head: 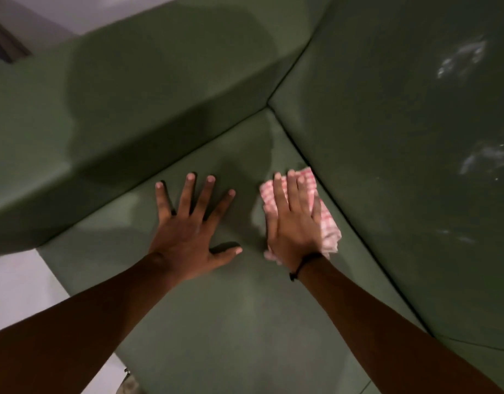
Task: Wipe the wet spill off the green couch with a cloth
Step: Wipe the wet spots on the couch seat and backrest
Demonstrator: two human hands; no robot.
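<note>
Your two bare forearms reach in from the bottom edge, nearest the camera, and stretch forward over the seat of the green couch [233,322]. A thin dark band [304,263] circles your right wrist. Your left hand [188,240] lies palm down on the seat cushion, all five fingers spread wide and flat, holding nothing. Just beside it, your right hand [294,226] presses flat on a pink-and-white checked cloth [327,223], fingers straight and close together, not curled around it; the cloth shows past your fingertips, along your little-finger side and back by your wrist. It lies on the seat right against the seam where the cushion meets the backrest [401,137]. Beyond your right fingertips, a faint darker damp patch [273,146] marks the seat toward the corner. Beyond your left fingertips rises the padded armrest [102,123], crossed by a large shadow. Farther up the backrest, pale smudges [461,58] catch the light.
</note>
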